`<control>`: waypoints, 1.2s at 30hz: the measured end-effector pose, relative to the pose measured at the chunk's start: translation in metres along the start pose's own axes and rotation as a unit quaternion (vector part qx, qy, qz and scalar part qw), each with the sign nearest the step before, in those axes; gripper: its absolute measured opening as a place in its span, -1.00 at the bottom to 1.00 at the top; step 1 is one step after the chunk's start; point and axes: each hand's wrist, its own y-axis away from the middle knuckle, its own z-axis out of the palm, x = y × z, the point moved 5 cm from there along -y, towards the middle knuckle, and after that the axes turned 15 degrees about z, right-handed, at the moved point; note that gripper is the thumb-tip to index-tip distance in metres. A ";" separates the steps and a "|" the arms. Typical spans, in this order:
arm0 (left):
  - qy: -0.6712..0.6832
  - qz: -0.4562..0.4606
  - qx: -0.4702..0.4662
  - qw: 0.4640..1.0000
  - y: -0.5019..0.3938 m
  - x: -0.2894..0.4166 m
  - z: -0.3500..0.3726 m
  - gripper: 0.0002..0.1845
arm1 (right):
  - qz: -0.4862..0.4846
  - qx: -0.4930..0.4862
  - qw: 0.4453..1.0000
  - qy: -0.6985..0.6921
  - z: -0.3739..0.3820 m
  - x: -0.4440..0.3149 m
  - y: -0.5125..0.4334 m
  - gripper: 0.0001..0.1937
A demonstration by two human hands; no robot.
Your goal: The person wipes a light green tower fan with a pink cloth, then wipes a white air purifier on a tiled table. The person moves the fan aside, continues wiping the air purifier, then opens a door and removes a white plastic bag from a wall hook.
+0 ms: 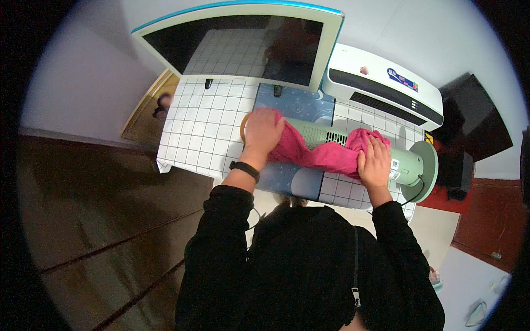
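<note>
A pale green tower fan or heater [408,165] lies on its side across the table, its round base [430,176] at the right. A crumpled pink cloth [331,155] drapes along it, partly covering the slotted grille [310,134]. My left hand [265,130] curls over the cloth close to the tan-rimmed left end. On the right, my right hand [376,162] presses a bunched part of the same cloth against the body, fingers pointing away from me. A label with writing shows beside that hand.
The table wears a white checked tablecloth [207,124] and a blue patterned mat [269,178]. A monitor [248,49] stands at the back, beside a white wall-type heater or air conditioner [383,87]. A black cord [414,196] runs from the green base.
</note>
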 end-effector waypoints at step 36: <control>0.420 -0.289 0.231 0.829 0.040 -0.069 -0.010 -0.68 | 0.043 0.037 0.990 -0.126 -0.005 0.010 0.006 -0.61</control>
